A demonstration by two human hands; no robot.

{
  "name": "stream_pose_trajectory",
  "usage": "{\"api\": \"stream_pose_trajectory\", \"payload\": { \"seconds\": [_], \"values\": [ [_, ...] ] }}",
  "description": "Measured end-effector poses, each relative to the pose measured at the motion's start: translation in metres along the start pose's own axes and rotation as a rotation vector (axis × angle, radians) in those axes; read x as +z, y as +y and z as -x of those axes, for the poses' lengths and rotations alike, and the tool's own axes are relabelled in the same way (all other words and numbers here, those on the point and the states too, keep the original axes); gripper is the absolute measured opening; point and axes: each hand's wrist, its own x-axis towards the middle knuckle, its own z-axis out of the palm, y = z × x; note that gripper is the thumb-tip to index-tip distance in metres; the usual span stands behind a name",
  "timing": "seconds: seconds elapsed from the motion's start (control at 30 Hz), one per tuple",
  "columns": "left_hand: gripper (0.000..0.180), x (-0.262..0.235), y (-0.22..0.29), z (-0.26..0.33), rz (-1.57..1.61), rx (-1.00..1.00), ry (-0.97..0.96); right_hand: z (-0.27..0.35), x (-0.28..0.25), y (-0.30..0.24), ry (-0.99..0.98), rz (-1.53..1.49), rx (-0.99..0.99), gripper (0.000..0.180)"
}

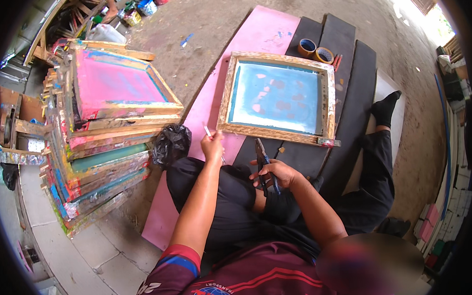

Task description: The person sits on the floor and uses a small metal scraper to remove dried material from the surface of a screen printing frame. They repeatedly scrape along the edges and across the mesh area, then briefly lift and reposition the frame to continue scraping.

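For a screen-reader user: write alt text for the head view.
A seated person's right hand grips dark pliers and the left hand pinches a thin white stick, both just short of a wooden screen frame with blue mesh lying on black mats. A stack of paint-stained frames stands to the left, and two tape rolls lie beyond the frame.

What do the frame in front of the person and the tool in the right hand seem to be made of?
The screen-printing frame: apparently bare, unfinished wood, pale and grainy, stained with paint, around a taut blue mesh.
The pliers in the right hand: probably metal, dark and dull; the handles are largely hidden by the grip.
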Motion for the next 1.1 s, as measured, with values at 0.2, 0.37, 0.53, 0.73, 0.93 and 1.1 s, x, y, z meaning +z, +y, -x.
{"api": "stream_pose_trajectory", "payload": {
  "seconds": [0.2,0.37,0.53,0.73,0.93,1.1],
  "values": [
    [0.022,-0.023,-0.032,-0.051,0.141,-0.164,0.327,0.018,-0.021,0.014,0.256,-0.05,-0.095,0.047],
    [0.038,-0.013,-0.023,-0.052,0.13,-0.26,0.405,0.059,-0.059,0.027,0.379,-0.181,-0.169,0.049],
    [0.038,-0.001,-0.01,-0.032,0.083,-0.168,0.349,0.099,-0.091,0.023,0.496,-0.084,-0.123,0.031],
    [0.023,0.002,-0.022,-0.024,0.041,-0.114,0.2,0.126,-0.103,-0.003,0.55,0.075,-0.046,0.018],
    [0.024,0.024,-0.02,0.007,-0.206,0.105,0.052,0.118,-0.133,-0.009,0.553,0.237,0.052,0.018],
    [0.031,0.035,-0.022,0.02,-0.37,0.161,-0.014,0.109,-0.136,-0.014,0.594,0.301,0.11,0.019]
  ]
}}
